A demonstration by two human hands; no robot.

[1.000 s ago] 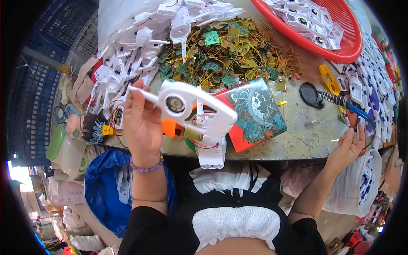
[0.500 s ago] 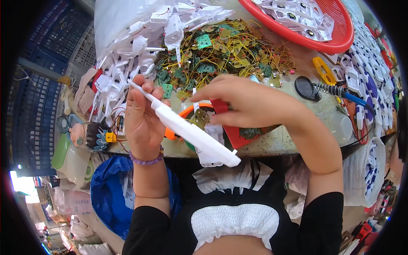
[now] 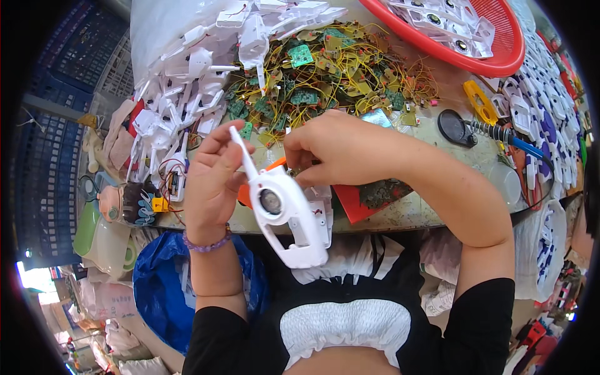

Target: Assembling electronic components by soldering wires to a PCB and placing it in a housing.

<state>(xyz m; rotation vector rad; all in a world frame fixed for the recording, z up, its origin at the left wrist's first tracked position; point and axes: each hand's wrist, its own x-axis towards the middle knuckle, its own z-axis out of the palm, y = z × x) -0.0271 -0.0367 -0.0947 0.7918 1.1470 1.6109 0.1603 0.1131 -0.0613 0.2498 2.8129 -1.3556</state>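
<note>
A white plastic walkie-talkie shell (image 3: 292, 242) hangs tilted in front of me, its stubby antenna pointing up and away. A round speaker (image 3: 270, 201) is set in its face, above a rectangular window. My left hand (image 3: 212, 184), with a purple bead bracelet at the wrist, grips the shell by the antenna end. To the right of the shell, my right hand (image 3: 350, 147) has its fingers curled together, fingertips down; what they hold, if anything, is hidden. Behind the shell are an orange ring-like piece (image 3: 245, 195) and another white shell part (image 3: 322, 215), both partly covered.
Green circuit boards with yellow wires (image 3: 325, 75) are heaped at the back. White shells (image 3: 181, 100) pile up left. A red basket (image 3: 514, 56) holds more shells. At right lie a soldering iron (image 3: 524, 145), a black round dish (image 3: 455, 128) and a yellow piece (image 3: 479, 102).
The shell has turned from edge-on so its speaker and window now show, and its lower end has swung left and nearer. My right hand has shifted slightly, its fingers curling more.
</note>
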